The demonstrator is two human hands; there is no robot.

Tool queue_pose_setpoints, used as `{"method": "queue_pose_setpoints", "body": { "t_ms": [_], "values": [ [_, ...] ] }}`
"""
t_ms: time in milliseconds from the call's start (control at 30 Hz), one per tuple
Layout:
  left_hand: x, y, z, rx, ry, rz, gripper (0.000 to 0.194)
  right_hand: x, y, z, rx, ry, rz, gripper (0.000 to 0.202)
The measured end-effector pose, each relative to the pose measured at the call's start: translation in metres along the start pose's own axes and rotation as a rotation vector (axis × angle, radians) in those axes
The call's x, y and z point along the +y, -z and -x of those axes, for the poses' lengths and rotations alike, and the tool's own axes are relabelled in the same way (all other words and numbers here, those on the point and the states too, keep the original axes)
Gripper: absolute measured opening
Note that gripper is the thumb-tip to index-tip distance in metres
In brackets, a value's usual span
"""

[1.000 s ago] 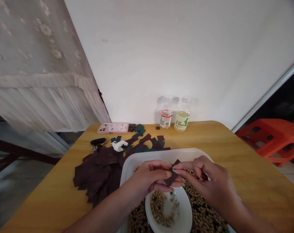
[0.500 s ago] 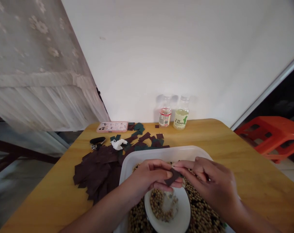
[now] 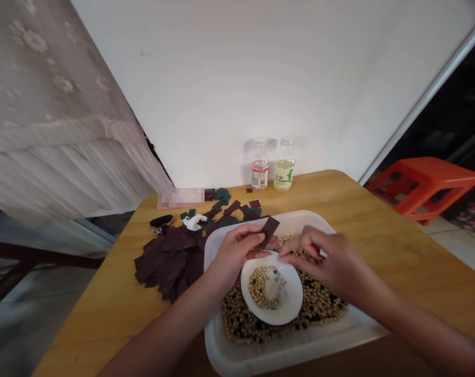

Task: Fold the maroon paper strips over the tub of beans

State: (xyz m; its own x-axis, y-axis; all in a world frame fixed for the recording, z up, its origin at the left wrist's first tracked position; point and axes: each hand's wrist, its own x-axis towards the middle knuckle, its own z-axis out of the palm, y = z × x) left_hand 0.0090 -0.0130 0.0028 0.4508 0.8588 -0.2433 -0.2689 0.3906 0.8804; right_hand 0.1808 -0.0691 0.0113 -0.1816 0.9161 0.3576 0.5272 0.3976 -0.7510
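Observation:
My left hand (image 3: 241, 250) pinches a flat, dark maroon rectangular piece (image 3: 269, 230), perhaps cloth or paper, between thumb and fingers. Its far end sticks up past the fingertips. My right hand (image 3: 319, 255) is closed, thumb and index tips together at the right rim of a white bowl (image 3: 294, 308); anything in that pinch is too small to make out. Small round tan bead-like balls (image 3: 261, 296), a few of them dark, lie in the bowl beside a pale translucent patch. The bowl rests on many more tan and black balls in a white plastic tray (image 3: 217, 356).
Left of the tray, maroon pieces (image 3: 169, 259) lie heaped on the wooden table (image 3: 398, 256). Behind them are green pieces (image 3: 222, 196), a crumpled white tissue (image 3: 194, 222), keys (image 3: 158, 226) and a blurred pink object (image 3: 180, 198). Two bottles (image 3: 283, 170) stand by the wall; an orange stool (image 3: 429, 178) is right.
My right hand has come away from the maroon piece, down and right to the bowl's rim. My left hand keeps the piece, now turned upward. The camera view has shifted, showing more of the tray.

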Motion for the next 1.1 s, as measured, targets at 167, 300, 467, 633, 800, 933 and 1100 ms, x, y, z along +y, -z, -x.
{"method": "queue_pose_setpoints", "body": {
  "t_ms": [167, 300, 467, 633, 800, 933, 1100],
  "values": [
    [0.001, 0.0, 0.002, -0.004, -0.026, -0.044, 0.019, -0.001, -0.017, 0.02, -0.193, -0.019, 0.177, 0.032],
    [0.001, 0.001, 0.001, -0.035, 0.042, -0.014, 0.018, 0.001, -0.009, 0.026, -0.072, -0.094, 0.247, 0.025],
    [0.004, 0.001, -0.001, -0.086, 0.183, 0.099, 0.026, 0.011, 0.009, 0.041, 0.127, -0.217, 0.217, 0.026],
    [0.008, 0.0, -0.003, -0.13, 0.314, 0.148, 0.032, 0.024, 0.016, 0.052, 0.308, -0.301, 0.206, 0.028],
    [0.007, 0.001, -0.004, -0.128, 0.298, 0.13, 0.03, 0.032, 0.016, 0.052, 0.31, -0.368, 0.084, 0.03],
    [0.004, 0.002, -0.004, -0.122, 0.29, 0.12, 0.029, 0.036, 0.015, 0.05, 0.298, -0.389, 0.011, 0.031],
    [0.004, 0.003, -0.006, -0.106, 0.294, 0.122, 0.028, 0.037, 0.014, 0.05, 0.38, -0.39, 0.022, 0.035]
  ]
}}
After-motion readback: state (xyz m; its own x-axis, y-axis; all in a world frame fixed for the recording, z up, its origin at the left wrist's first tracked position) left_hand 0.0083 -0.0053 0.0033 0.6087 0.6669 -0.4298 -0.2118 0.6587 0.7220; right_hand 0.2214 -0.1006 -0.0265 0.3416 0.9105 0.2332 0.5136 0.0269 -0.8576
